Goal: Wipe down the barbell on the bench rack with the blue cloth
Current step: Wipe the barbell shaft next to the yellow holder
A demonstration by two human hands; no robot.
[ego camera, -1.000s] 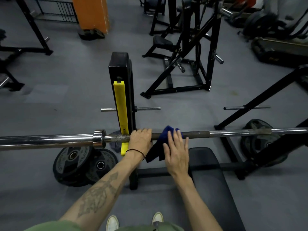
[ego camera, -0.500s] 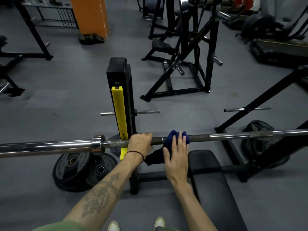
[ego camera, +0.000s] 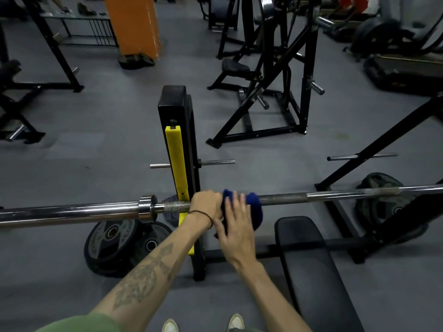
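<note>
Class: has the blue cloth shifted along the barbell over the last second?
Cannot tell: the blue cloth stays beside the left hand gripping the barbell.

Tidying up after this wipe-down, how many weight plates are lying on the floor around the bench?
3 visible: two overlapping plates on the floor left of the bench, the larger plate and smaller plate, and a third plate on the right behind the barbell. More may be hidden.
</note>
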